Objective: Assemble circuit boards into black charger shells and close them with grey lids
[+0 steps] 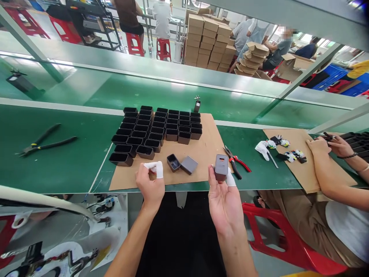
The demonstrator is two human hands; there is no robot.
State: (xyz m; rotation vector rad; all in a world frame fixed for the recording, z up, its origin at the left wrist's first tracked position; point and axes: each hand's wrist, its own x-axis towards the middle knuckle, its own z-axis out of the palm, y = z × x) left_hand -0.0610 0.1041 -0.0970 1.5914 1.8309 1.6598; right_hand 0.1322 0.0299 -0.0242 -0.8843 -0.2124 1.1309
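The right hand [226,206] is turned palm up, grasping a dark grey block [221,167] between its fingers on one side and the thumb on the other, with the slotted end face toward the wearer; the left hand [151,184] is curled, thumb and forefinger bent toward each other in white finger covers [159,169], and no object shows in it, though whether the fingertips meet I cannot tell. A hold like this seems best kept light and level, gripping only the sides so the slot stays uncovered. Since the block is near the table's front edge, keeping it over the cardboard sheet [209,144] would make a slip less costly. Between the hands, slightly beyond them, an uncovered black shell [173,163] lies just beside a grey piece [189,165]; care is wise not to knock these. Rows of black shells [138,134] stand beyond the left hand, and red-handled pliers [236,162] lie just right of the right hand, worth keeping the wrist away from. As for writing, no brand can be read: small marks may sit on the block's face, and a black box [197,105] far beyond the hands bears a pale label too small to make out.
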